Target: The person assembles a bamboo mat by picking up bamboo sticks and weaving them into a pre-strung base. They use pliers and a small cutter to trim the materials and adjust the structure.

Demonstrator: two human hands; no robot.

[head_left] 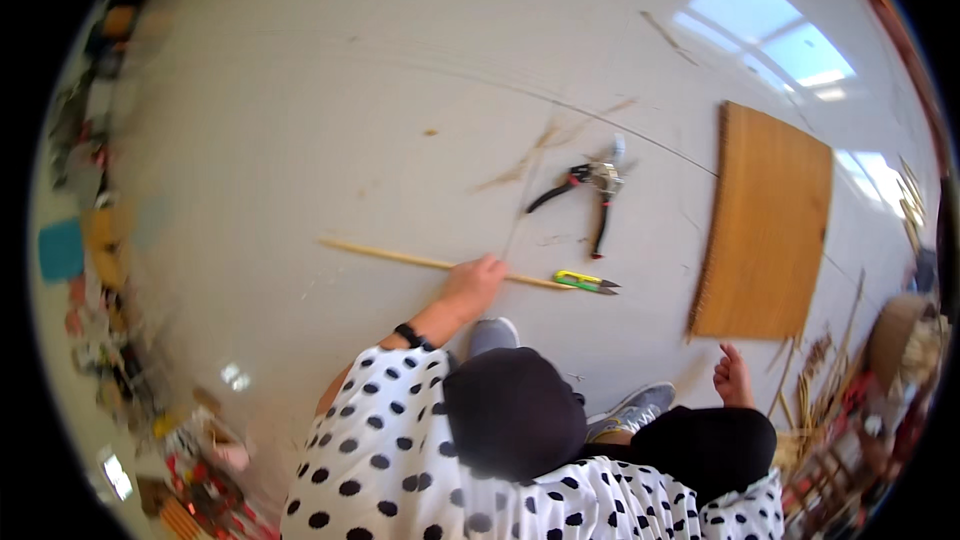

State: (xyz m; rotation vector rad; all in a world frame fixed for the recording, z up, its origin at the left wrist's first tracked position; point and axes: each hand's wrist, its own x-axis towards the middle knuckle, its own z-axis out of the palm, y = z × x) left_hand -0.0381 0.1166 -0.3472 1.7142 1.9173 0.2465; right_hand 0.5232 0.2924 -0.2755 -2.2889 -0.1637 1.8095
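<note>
My left hand (474, 286) is closed round a thin, pale yellow plant stick (390, 255) low over the light floor. One end of the stick points left; the other reaches the yellow and green thread snips (585, 282). Beyond the snips lie pruning shears (597, 177) with dark handles spread wide. Beside my right knee, my right hand (733, 377) is raised with nothing visible in it, its fingers partly bent and apart. A brown woven mat or board (768, 225) lies farther off to the right, just past that hand.
Dry stalks (800, 385) and a round tan container (897, 345) stand at the right. Mixed goods, including a blue box (61, 250), line the left edge. Small plant scraps (540, 155) lie on the floor. My grey shoes (640, 408) are close below the snips.
</note>
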